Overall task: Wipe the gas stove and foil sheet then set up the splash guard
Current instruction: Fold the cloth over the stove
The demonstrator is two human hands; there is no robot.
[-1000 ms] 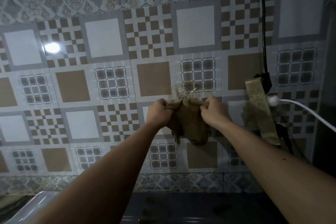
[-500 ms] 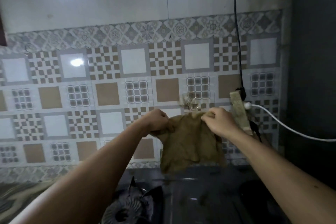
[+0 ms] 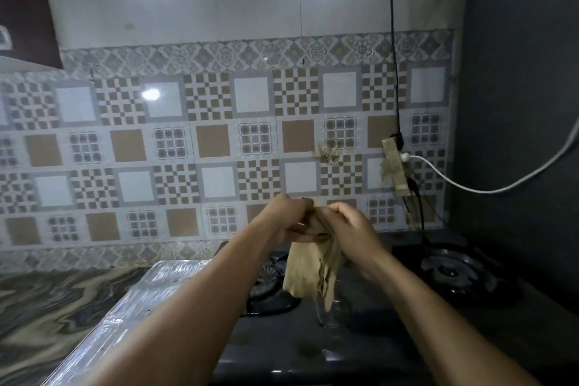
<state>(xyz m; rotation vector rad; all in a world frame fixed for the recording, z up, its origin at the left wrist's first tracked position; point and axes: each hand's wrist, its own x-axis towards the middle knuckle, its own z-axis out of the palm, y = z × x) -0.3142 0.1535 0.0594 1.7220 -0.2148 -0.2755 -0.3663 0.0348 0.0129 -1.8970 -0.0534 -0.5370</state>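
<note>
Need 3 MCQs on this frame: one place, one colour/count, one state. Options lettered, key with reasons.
1. The foil sheet lies where relative to the gas stove?
A. To its left
B. To its right
C. On top of its burners

2. The cloth is which colour?
A. Blue
B. Tan
C. Red

3. What holds the cloth?
A. Left hand only
B. Right hand only
C. Both hands

Key:
1 A, the foil borders the stove's left edge.
2 B, the fabric is tan-brown.
3 C, both hands grip its top, bunched above the stove.

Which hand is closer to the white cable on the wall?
Right. The right hand is below and left of the white cable; the left hand is farther left, across the cloth both hold.
</note>
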